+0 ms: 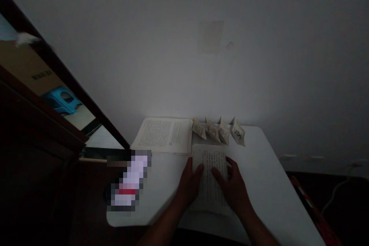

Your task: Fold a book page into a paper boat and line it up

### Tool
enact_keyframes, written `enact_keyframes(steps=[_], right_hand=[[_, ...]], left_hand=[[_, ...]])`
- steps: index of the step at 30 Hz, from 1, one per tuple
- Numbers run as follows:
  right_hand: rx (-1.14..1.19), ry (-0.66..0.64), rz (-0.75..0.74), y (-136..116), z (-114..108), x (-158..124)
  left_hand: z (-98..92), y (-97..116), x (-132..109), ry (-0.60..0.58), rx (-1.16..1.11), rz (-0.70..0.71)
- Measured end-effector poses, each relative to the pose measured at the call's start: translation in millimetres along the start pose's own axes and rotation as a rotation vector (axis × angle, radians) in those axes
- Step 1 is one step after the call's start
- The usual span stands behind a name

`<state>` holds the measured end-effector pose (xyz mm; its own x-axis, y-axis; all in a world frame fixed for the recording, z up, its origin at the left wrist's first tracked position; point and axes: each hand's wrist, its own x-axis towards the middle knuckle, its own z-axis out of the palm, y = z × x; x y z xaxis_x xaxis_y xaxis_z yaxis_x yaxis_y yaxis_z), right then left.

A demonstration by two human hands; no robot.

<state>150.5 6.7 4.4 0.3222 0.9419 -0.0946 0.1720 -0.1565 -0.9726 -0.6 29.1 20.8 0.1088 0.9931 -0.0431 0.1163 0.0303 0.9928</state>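
A sheet of printed paper [210, 192] is held over the white table. My left hand [192, 180] grips its left edge, thumb on top and fingers mostly hidden behind. On the opposite edge my right hand [232, 180] is closed the same way, its thumb resting on the print. Behind the sheet, several folded paper boats [212, 130] stand in a row near the wall. Left of them lies a stack of printed pages [161, 134].
The white table [259, 169] meets the wall [276, 84]. A phone-like pixelated object [132, 180] lies at its left edge. Further left are a dark-framed mirror [66, 65] and dark wooden furniture [29, 142]. A white cable [336, 188] hangs at the right.
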Motion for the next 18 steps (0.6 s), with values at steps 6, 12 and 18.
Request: enact_keyframes(steps=[6, 12, 18], right_hand=[[0.012, -0.001, 0.002, 0.8, 0.2, 0.2], [0.099, -0.096, 0.000, -1.7, -3.3, -0.8], [0.202, -0.197, 0.071, -5.6, -8.3, 1.2]], left_hand=[[-1.2, -3.1, 2.7, -0.073, -0.290, -0.133], [1.2, -5.9, 2.3, -0.123, -0.542, -0.271], [0.0, -4.6, 1.2, -0.140, -0.598, -0.299]])
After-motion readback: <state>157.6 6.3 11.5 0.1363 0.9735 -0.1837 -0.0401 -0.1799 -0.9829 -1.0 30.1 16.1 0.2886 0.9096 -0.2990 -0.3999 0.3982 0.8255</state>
